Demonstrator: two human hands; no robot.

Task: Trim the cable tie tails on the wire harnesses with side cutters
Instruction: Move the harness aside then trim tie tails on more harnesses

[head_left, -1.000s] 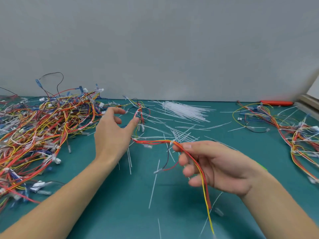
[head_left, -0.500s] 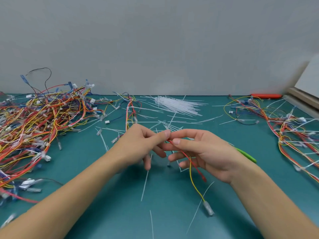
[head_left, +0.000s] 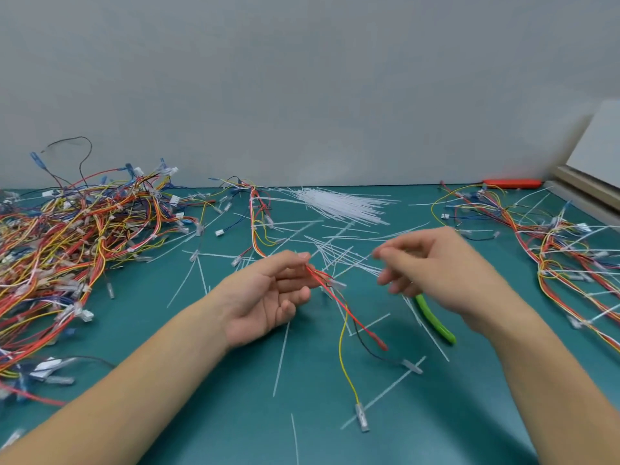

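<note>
Both hands (head_left: 265, 297) (head_left: 432, 273) have parted — right seemingly empty, blurred.

Soft, even light falls from above; my right hand (head_left: 432, 268) smears with motion blur, faint shadows sit on the matte teal surface (head_left: 208, 431), and the wide lens bends the edges.

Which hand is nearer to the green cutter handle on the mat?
Right. The right hand is just above the green handle, partly covering it; the left hand is well to its left, holding wires.
</note>
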